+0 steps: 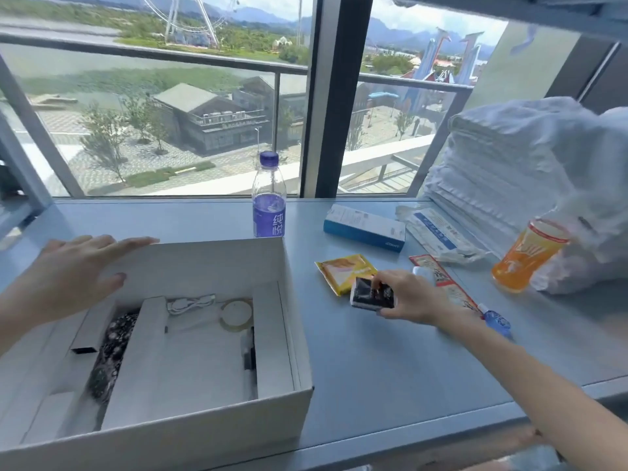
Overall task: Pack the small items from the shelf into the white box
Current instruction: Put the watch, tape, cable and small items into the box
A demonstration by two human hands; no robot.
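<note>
Task approx. a third done, by my read. The white cardboard box (187, 433) stands open at 7 o'clock on the grey-blue shelf top (373, 362).

Already inside, 4 pcs:
- 1 white coiled cable (190, 304)
- 1 roll of clear tape (236, 314)
- 1 thin black pen-like stick (249, 348)
- 1 black speckled item (108, 351) in the left slot

The left hand (74, 266) lies flat w/ straight fingers on the box's far rim at 11 o'clock. It holds nothing and is prob. steadying the box. The right hand (411, 299), at 3 o'clock of the box, has fingers and thumb curled round a small black-and-white packet (370, 295). Can't tell if the packet is off the shelf yet.

Left to pack, all at 2–3 o'clock of the box:
- 1 yellow foil sachet (339, 270), just beside the held packet
- 1 long red-and-white sachet (445, 283)
- 1 small blue bottle (498, 322)
- 1 blue-and-white carton (365, 227)
- 1 flat white packet w/ blue label (438, 236)

That makes 5, plus the one in hand. The 1 orange cup w/ red lid (528, 256) and the 1 purple-labelled water bottle (268, 198) at 12 o'clock may be too big to count as small items.
</note>
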